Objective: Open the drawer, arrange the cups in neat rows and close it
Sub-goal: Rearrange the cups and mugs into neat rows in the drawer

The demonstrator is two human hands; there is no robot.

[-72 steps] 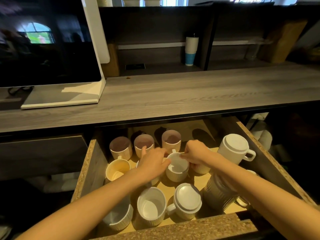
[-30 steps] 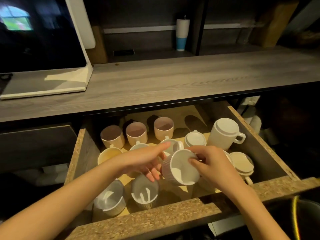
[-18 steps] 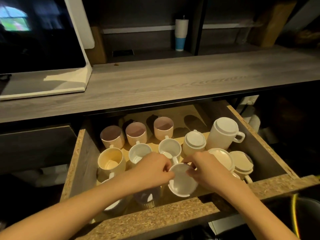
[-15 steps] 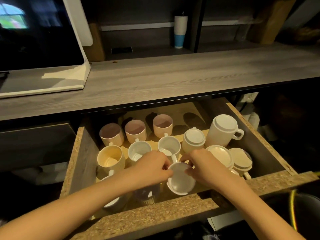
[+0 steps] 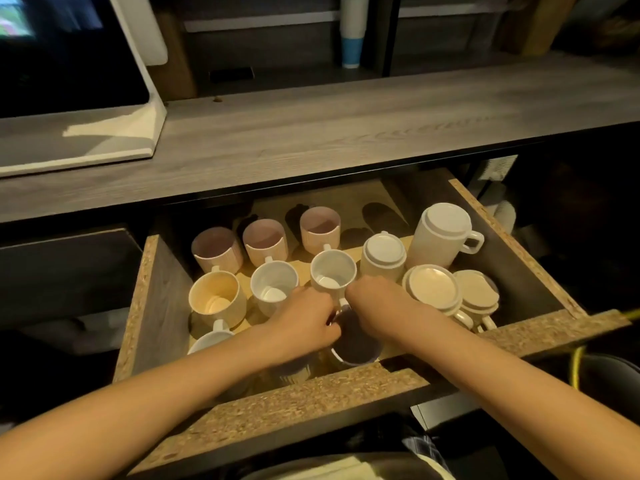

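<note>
the drawer (image 5: 149, 306) is pulled open and full of cups. three pink cups sit in a back row, like the middle pink cup (image 5: 265, 241). in front of them is a row with a cream cup (image 5: 217, 299) and two white cups. on the right, cups stand upside down, and one tall upside-down mug (image 5: 441, 235) is near the side wall.

the left hand (image 5: 304, 323) and the right hand (image 5: 375, 308) are both curled around the front white cup (image 5: 353, 344), one on each side. it sits low, close to the drawer's front wall.

what could go wrong? the cups are packed close. if a hand bumps the white cup behind (image 5: 333, 273), it may knock into its neighbours and mess up the row. the upside-down cups on the right touch each other and could clink or chip. shutting the drawer hard could make them all slide.

above is a grey wood bench (image 5: 346, 133) with a white screen stand (image 5: 104, 140) on it. the room is dim.
</note>
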